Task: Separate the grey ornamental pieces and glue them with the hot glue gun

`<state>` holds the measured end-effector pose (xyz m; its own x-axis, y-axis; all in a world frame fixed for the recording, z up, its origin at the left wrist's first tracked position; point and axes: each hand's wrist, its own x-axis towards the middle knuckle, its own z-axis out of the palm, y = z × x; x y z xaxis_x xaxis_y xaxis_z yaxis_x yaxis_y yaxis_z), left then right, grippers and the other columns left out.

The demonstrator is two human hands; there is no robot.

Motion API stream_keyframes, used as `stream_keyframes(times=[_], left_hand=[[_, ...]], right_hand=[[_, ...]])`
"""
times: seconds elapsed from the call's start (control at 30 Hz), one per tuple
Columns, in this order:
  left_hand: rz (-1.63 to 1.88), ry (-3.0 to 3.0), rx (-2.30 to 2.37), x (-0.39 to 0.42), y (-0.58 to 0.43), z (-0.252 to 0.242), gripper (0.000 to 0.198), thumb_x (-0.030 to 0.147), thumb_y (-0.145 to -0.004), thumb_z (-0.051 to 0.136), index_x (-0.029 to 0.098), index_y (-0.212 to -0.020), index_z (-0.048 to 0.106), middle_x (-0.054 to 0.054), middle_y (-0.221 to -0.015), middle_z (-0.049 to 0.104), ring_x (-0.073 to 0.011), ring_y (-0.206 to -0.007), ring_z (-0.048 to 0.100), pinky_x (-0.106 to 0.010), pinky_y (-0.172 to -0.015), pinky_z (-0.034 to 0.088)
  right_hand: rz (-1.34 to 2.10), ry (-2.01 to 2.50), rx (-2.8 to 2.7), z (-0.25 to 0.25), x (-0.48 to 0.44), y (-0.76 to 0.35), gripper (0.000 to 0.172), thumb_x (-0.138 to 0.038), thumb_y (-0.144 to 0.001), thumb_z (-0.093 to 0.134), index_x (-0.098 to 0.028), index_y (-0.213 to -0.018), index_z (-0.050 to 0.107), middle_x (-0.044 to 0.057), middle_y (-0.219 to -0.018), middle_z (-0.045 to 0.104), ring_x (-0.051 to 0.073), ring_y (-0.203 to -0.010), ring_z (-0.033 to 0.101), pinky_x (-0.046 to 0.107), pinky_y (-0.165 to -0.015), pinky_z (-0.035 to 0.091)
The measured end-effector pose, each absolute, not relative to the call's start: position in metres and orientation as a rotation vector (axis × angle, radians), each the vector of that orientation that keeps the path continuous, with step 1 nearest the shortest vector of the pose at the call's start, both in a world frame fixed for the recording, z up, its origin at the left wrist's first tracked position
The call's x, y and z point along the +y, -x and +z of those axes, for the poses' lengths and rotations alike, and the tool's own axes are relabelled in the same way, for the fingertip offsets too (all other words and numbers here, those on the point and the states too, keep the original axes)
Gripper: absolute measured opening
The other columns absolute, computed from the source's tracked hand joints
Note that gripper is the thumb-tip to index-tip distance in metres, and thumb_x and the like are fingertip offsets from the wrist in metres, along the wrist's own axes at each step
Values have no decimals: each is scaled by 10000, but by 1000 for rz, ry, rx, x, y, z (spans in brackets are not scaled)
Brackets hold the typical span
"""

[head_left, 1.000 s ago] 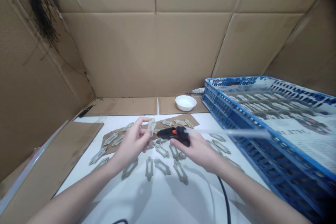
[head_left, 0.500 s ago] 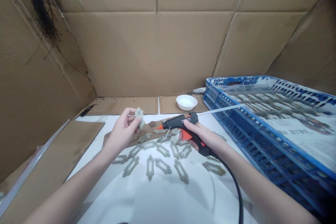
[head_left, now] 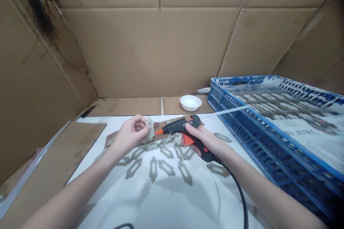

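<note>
Above white table (head_left: 139,200): left hand (head_left: 131,132) is pinching pale piece (head_left: 151,129), sitting nearer the nozzle (head_left: 158,132) than before.
Right hand (head_left: 208,140): is gripping glue gun (head_left: 174,126).
At right: blue crate (head_left: 249,132) is standing.

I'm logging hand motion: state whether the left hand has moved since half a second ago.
Yes. Against the white bowl, the left hand has shifted right and lower in view, its frame-shaped piece now nearer the glue gun's orange nozzle.

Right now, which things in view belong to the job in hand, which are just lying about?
In the job: glue gun, in the right grip; pale piece, in the left grip; loose pale pieces; probably the blue crate, holding similar pieces.

Apparently lying about: white bowl; black strands.
</note>
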<state>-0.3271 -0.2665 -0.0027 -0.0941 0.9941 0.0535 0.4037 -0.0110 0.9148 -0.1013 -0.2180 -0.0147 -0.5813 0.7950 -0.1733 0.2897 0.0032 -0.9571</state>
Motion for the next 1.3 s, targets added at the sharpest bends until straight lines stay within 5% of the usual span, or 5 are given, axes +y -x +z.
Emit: stream_keyframes(times=[0.43, 0.7, 0.97, 1.3], left_hand=[[1034, -1492, 1588, -270, 323, 0, 105, 232, -712, 537, 181, -696, 447, 53, -564, 480, -50, -453, 421, -140, -414, 304], [1028, -1504, 1566, -270, 323, -3, 117, 252, -729, 536, 183, -701, 445, 62, -544, 459, -40, -443, 397, -134, -411, 289], [1004, -1554, 1604, -272, 322, -1, 134, 288, -717, 544, 182, -715, 462, 37, -607, 509, -71, -507, 443, -157, -448, 322], [977, -1620, 1667, -274, 319, -1, 146, 307, -706, 531, 185, -692, 453, 35, -606, 507, -96, -533, 457, -188, -493, 328]], right_hand=[[1580, 1178, -1949, -14, -220, 102, 583, -614, -790, 320, -168, -425, 413, -18, -329, 397, 64, -330, 368, 201, -388, 285], [1571, 1180, -1948, -14, -222, 104, 515, -596, -797, 334, -164, -549, 465, -37, -342, 413, 62, -327, 361, 185, -368, 261], [1442, 1279, -2045, -1, -231, 106, 517, -562, -807, 351, -177, -463, 380, -35, -324, 385, 63, -325, 374, 194, -403, 309], [1353, 1332, -1989, -2, -241, 104, 424, -590, -740, 444, -173, -699, 507, -41, -409, 427, 94, -357, 433, 197, -346, 306]])
